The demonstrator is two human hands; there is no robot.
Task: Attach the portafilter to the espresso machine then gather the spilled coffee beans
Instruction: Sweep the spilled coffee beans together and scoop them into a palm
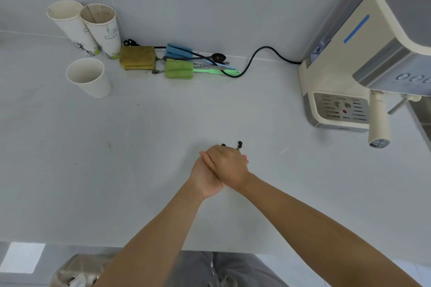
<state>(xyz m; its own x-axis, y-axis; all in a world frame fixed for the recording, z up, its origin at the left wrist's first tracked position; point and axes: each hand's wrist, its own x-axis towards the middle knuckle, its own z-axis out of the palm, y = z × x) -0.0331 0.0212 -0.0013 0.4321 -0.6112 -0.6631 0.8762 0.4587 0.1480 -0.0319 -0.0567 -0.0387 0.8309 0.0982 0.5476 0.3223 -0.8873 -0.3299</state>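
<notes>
The cream espresso machine [354, 58] stands at the right of the white counter [144, 137]. The portafilter [379, 121] sits in it, its cream handle pointing toward me. A few dark coffee beans [239, 144] lie on the counter just beyond my fingertips. My left hand [205, 177] lies palm-up on the counter with its fingers together. My right hand [229, 165] rests across it, palm down, fingers curled over the beans. Whatever is between the two hands is hidden.
Three paper cups [89, 77] stand at the back left. Sponges [137, 57], cleaning brushes [179, 69] and a black power cord [251, 58] lie along the wall. A steam wand [401, 103] juts out at the right of the machine. A bin [77, 272] is below the counter edge.
</notes>
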